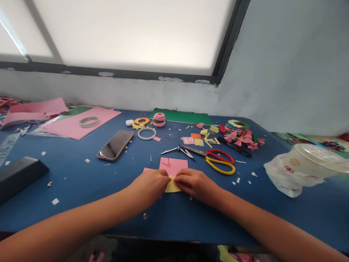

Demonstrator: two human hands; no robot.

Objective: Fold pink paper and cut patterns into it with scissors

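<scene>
Yellow paper [172,187] sits between your two hands in the lower centre of the frame, its near part flat and its far edge gathered up under your fingertips. Your left hand [154,185] has its fingers curled in, thumb and forefinger pinching the paper's upper left; your right hand [200,185] pinches the upper right, its other fingers bent close together. The exact fold beneath the tips is hidden, so I can't tell how sharp it is.

Just beyond, a pink square [178,165] lies on the blue table [131,214], with a thin pink sliver [165,163] on it. Your main risk, as I judge it, is uneven pull: if one hand draws harder than the other, such a small piece could tear or crease off line. Pinch too hard and you may leave stray dents. The pink square's near edge is close to your fingertips, so a forward push could shift it or catch the sliver. Right of centre, the open scissors [201,153] and the metal compass [178,148] lie just past the square; reaching over carelessly, you might prick or nick a finger.
</scene>
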